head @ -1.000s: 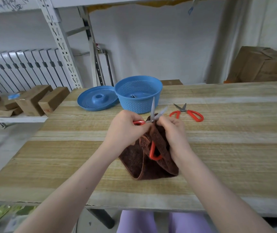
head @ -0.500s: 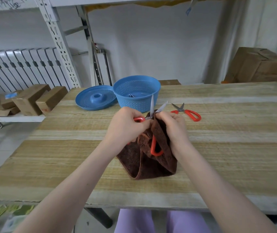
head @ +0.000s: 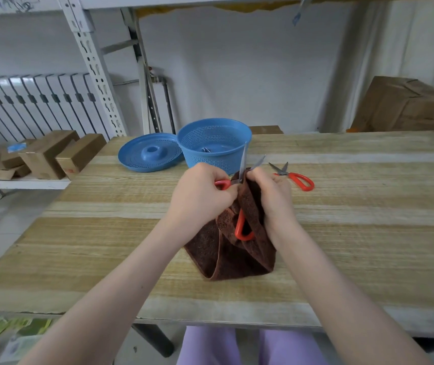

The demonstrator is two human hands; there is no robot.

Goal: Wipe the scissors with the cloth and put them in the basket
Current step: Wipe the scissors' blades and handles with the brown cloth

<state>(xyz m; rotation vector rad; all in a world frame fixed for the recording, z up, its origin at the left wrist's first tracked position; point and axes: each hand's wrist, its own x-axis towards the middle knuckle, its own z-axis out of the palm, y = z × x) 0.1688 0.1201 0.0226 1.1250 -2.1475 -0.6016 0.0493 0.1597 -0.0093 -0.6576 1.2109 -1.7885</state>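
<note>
Step in hand, as judged: wiping, not yet placing. A pair of orange-handled scissors [head: 241, 167] is held above the middle of the table [head: 368, 233], with the blades parted and pointed toward the far edge. The left hand [head: 202, 192] is closed round one handle loop. The other loop is seen lower down, among the folds of the brown cloth [head: 226, 256]. The right hand [head: 272, 192] is closed on the cloth, which is pinched against the blades near the pivot. The rest of the cloth is draped onto the table toward the near edge.

The blue basket [head: 214, 143] is set near the far edge, left of centre, and its lid [head: 150, 152] is laid just beside it on the left. A small metal item is visible inside the basket but cannot be identified. A second pair of scissors [head: 296, 177] is laid on the table just right of the basket, untouched.

Next move, as judged: the cloth is to be drawn along each blade toward the tip, with the fingers kept behind the cloth and off the edges. The blades are then to be closed and the pair set down in the basket
</note>
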